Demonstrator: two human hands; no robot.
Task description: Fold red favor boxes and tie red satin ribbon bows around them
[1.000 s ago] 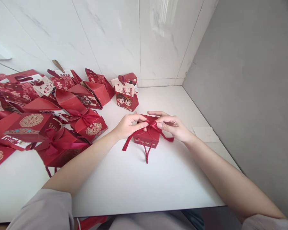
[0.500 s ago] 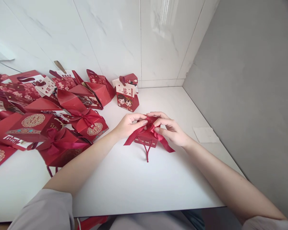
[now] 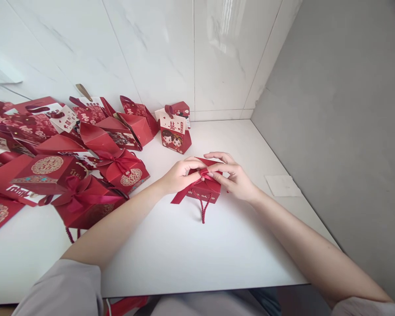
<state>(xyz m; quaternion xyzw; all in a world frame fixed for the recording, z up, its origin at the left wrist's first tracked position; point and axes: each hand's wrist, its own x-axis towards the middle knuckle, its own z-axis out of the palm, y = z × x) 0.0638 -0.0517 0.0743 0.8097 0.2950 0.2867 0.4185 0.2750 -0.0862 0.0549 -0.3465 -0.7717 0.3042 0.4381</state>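
A small red gift box (image 3: 206, 190) with a twisted cord handle (image 3: 203, 210) stands on the white table (image 3: 184, 250) in front of me. My left hand (image 3: 179, 175) pinches the red ribbon (image 3: 187, 189) on top of the box, and one ribbon tail trails down to the left. My right hand (image 3: 234, 177) meets it from the right, fingers pinched on the same ribbon at the knot above the box. Both hands rest against the box top.
Many red gift boxes and bags (image 3: 85, 153) lie heaped at the left, one with cartoon figures (image 3: 174, 134) standing nearer the middle. A white paper slip (image 3: 283, 185) lies at the right by the grey wall (image 3: 342, 131). Marble tiles back the table.
The right-hand ribbon tail that hung out toward the lower right has been drawn in under my right hand. Both hands have closed tighter together over the box top.
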